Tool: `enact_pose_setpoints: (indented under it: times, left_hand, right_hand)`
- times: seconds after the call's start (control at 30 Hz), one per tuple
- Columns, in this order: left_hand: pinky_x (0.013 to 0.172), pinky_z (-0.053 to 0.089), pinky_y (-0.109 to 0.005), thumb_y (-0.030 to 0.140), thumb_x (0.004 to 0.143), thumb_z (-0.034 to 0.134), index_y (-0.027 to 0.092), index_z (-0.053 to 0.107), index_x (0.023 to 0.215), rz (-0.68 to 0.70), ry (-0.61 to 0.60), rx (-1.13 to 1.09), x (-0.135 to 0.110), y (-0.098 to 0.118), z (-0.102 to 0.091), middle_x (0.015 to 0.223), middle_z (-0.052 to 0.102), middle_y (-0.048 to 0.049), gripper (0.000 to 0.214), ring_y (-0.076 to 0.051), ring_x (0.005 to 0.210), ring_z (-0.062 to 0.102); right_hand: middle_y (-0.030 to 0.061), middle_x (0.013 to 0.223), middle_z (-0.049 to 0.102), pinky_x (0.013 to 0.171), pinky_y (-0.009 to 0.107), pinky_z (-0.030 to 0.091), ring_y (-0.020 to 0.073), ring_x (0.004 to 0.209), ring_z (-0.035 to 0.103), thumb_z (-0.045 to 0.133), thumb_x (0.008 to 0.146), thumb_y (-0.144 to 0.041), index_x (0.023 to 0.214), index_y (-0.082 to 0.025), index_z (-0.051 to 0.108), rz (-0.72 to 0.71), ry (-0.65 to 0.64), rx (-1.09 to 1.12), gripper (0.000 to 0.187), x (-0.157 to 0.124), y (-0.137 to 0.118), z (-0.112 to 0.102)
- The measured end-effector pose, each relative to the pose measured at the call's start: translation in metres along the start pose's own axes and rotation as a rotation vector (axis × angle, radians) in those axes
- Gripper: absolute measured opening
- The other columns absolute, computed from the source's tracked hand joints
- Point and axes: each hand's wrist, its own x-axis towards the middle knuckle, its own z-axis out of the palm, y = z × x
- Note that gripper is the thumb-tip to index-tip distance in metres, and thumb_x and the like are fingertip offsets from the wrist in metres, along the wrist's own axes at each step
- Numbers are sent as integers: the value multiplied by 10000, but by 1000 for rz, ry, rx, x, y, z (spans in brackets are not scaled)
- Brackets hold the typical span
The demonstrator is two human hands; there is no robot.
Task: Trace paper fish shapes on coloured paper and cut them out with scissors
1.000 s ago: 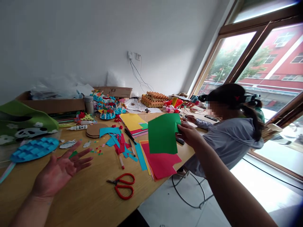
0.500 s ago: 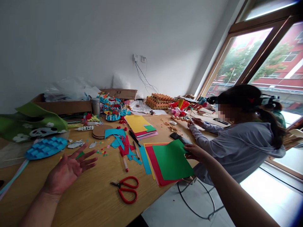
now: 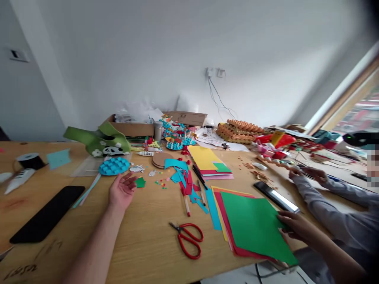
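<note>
My right hand (image 3: pixel 291 225) grips the right edge of a green sheet of paper (image 3: pixel 251 223), which lies on top of a fanned stack with a red sheet (image 3: pixel 227 221) and other colours showing at the left. My left hand (image 3: pixel 123 191) hovers palm up with loosely bent fingers and holds nothing. Beside its fingertips lies a small green paper piece (image 3: pixel 140 182). Just beyond it is a blue disc with a raised woven-looking surface (image 3: pixel 114 165). Red-handled scissors (image 3: pixel 189 238) lie on the table between my hands.
Blue and red paper scraps (image 3: pixel 180 175), pens (image 3: pixel 186 201) and a yellow-topped paper stack (image 3: pixel 204 157) fill the middle. A black phone (image 3: pixel 49 213) lies at left, another phone (image 3: pixel 276 196) at right. A co-worker's hands (image 3: pixel 310 173) are at far right; egg trays (image 3: pixel 239 130) stand behind.
The view has turned left, bringing the black phone and the left end of the table into sight. My left hand has moved closer to the blue disc, its fingers less spread.
</note>
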Motion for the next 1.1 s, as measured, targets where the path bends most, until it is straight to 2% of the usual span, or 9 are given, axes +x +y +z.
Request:
enact_pose_setpoints:
  times: [0.1,0.13,0.33,0.5,0.6,0.7,0.93,1.0,1.1]
  left_hand:
    - [354,309,-208,359,872,384,134,645,672,96,110,-34,6,2,-9,496,628,-72,398,-109,340,468]
    - [344,287,-209,369,862,387,140,636,651,110,131,-35,7,2,-12,461,602,-57,399,-101,312,426]
    - [321,216,-211,363,847,355,155,602,604,196,223,11,9,2,-17,378,511,-9,405,-78,254,304]
    - [319,189,-205,456,811,423,170,559,588,259,297,106,11,2,-18,364,479,22,387,-68,252,293]
    - [311,179,-205,483,796,418,173,549,585,278,343,179,14,2,-19,359,477,24,397,-70,255,302]
    - [307,176,-205,484,788,411,174,545,585,307,395,261,17,0,-18,346,467,27,395,-76,258,313]
    - [323,211,-204,441,788,446,162,576,605,469,492,448,15,-5,-18,369,505,13,358,-89,290,378]
    - [325,225,-212,442,790,447,165,576,594,514,504,493,14,-6,-19,375,505,10,363,-94,296,383]
    - [335,246,-216,432,801,440,167,580,586,564,517,558,13,-7,-20,376,495,16,368,-96,304,373]
  right_hand:
    - [109,461,580,325,303,353,248,375,560,655,536,-401,653,-224,671,260,-202,168,214,6,6,6]
    - [97,432,556,321,303,334,240,352,532,654,522,-405,647,-222,664,291,-196,179,222,6,5,7]
    - [71,411,552,354,369,366,245,319,480,608,527,-459,624,-234,663,155,-79,2,251,12,4,19]
    - [149,657,686,579,431,487,322,583,639,553,603,-472,680,-208,650,109,-14,-141,291,7,-1,25]
    - [185,756,682,724,456,488,367,792,653,505,648,-502,764,-164,650,6,149,-334,386,-10,-16,28]
    - [150,821,684,743,446,489,345,832,646,478,692,-537,879,-163,660,-108,234,-312,457,-37,-49,39]
    - [52,643,625,500,304,446,198,550,556,596,730,-633,883,-199,670,-226,-98,358,466,-130,-175,103]
    - [39,618,605,495,305,436,188,525,536,586,765,-628,900,-245,680,-309,-222,503,417,-158,-205,103]
    - [43,454,510,478,347,432,222,457,529,379,761,-771,845,-358,699,-480,-407,495,529,-192,-228,69]
